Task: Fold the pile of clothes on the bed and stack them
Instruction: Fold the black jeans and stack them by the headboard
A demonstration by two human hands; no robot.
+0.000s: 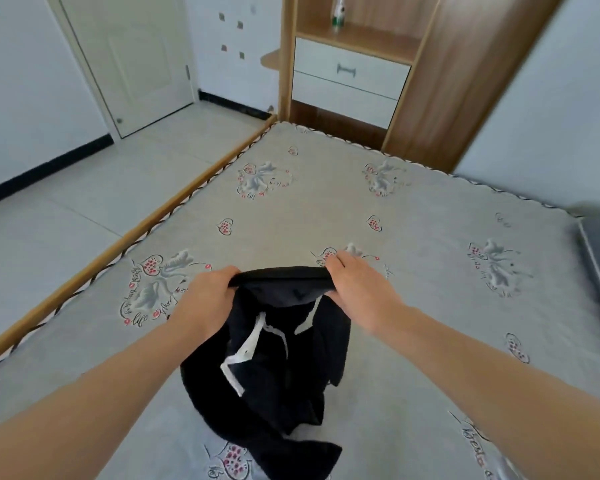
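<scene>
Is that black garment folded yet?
No. Both hands, left and right, hold the garment up by one edge; the rest hangs crumpled.

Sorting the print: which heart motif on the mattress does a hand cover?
The heart at the right hand's fingertips; the other hearts lie apart from both hands.

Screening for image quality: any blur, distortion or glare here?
Head view: wide-angle bending curves the bed edge and wardrobe; both hands and the black garment are reasonably sharp; the right border smears; lighting is even, without glare.

Black garment [278, 358]: soft matt cloth, white trim; bed [413, 237]: matt printed fabric; wardrobe [471, 64] at one o'clock: smooth wood-grain.
</scene>
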